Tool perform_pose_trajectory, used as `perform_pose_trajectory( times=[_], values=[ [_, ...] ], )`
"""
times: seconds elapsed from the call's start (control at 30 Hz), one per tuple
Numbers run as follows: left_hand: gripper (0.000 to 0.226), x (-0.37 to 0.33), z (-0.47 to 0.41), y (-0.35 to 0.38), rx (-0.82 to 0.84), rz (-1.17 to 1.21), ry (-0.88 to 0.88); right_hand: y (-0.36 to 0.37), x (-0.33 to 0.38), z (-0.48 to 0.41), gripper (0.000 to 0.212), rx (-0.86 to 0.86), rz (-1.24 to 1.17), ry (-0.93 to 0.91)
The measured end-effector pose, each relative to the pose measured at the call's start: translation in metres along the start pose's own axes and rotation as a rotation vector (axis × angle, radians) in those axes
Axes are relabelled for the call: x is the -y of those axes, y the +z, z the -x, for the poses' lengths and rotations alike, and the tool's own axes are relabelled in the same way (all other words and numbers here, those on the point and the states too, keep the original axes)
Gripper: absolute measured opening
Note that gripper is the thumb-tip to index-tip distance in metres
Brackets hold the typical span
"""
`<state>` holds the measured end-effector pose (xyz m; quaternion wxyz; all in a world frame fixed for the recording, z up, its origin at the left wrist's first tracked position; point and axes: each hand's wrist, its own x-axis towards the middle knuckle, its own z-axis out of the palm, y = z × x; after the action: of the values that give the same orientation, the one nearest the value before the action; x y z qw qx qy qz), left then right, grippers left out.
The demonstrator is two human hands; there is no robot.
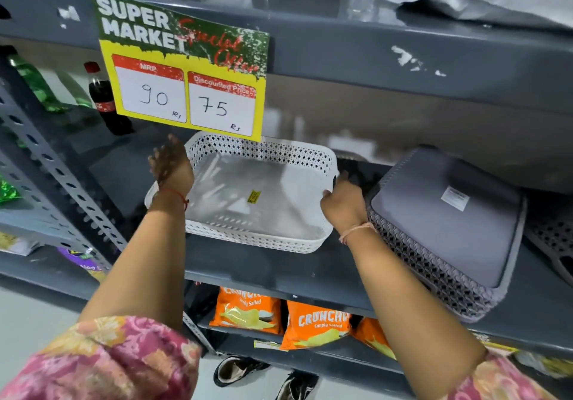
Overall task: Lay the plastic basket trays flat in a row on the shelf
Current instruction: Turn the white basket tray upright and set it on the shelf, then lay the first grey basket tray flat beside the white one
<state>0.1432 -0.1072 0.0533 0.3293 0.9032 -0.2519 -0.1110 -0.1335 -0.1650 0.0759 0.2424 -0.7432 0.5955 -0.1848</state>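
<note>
A white perforated basket tray [263, 189] lies flat and open side up on the grey shelf [279, 272], under a price sign. My left hand [172, 167] rests against its left rim with fingers extended. My right hand [344, 201] grips its right rim with curled fingers. To the right, a grey basket tray [446, 223] lies upside down and tilted, its far edge propped higher. Part of another grey tray [555, 241] shows at the far right edge.
A yellow and green price sign [186, 68] hangs from the upper shelf edge over the white tray. A cola bottle [104, 99] and green bottles stand at the left. Orange crisp packets [313, 322] fill the shelf below. A perforated upright post [59, 170] runs at left.
</note>
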Motion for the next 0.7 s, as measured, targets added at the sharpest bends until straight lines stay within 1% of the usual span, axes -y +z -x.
perform_pose_trajectory(
  times=[0.03, 0.1, 0.13, 0.17, 0.23, 0.3, 0.37, 0.43, 0.5, 0.57, 0.6, 0.7],
  values=[
    [0.053, -0.009, 0.010, 0.006, -0.031, 0.038, 0.064, -0.001, 0.000, 0.004, 0.052, -0.030, 0.051, -0.117],
    [0.053, -0.044, 0.056, 0.020, -0.057, 0.230, 0.187, -0.011, -0.009, 0.014, 0.058, -0.119, 0.077, -0.362],
    [0.055, -0.058, 0.078, 0.027, -0.106, 0.332, 0.242, -0.017, -0.013, 0.017, 0.059, -0.160, 0.064, -0.457],
    [0.058, -0.073, 0.103, 0.036, -0.148, 0.365, 0.302, -0.026, -0.023, 0.017, 0.058, -0.197, 0.053, -0.509],
    [0.072, -0.094, 0.147, 0.060, -0.168, 0.407, 0.445, -0.049, -0.049, 0.018, 0.059, -0.238, 0.067, -0.515],
    [0.093, -0.110, 0.188, 0.087, -0.124, 0.431, 0.574, -0.070, -0.077, 0.014, 0.064, -0.256, 0.101, -0.488],
    [0.097, -0.125, 0.235, 0.114, -0.100, 0.413, 0.680, -0.090, -0.109, 0.013, 0.065, -0.260, 0.128, -0.464],
    [0.097, -0.136, 0.280, 0.141, -0.078, 0.406, 0.731, -0.108, -0.145, 0.014, 0.061, -0.264, 0.154, -0.456],
    [0.102, -0.141, 0.320, 0.164, -0.041, 0.480, 0.648, -0.120, -0.179, 0.012, 0.061, -0.287, 0.161, -0.457],
    [0.113, -0.144, 0.354, 0.185, 0.007, 0.596, 0.468, -0.132, -0.211, 0.006, 0.070, -0.309, 0.170, -0.425],
    [0.118, -0.144, 0.368, 0.193, 0.029, 0.651, 0.388, -0.138, -0.221, 0.003, 0.075, -0.296, 0.179, -0.380],
    [0.125, -0.152, 0.406, 0.215, 0.061, 0.743, 0.238, -0.156, -0.253, -0.015, 0.089, -0.192, 0.212, -0.240]
  ],
)
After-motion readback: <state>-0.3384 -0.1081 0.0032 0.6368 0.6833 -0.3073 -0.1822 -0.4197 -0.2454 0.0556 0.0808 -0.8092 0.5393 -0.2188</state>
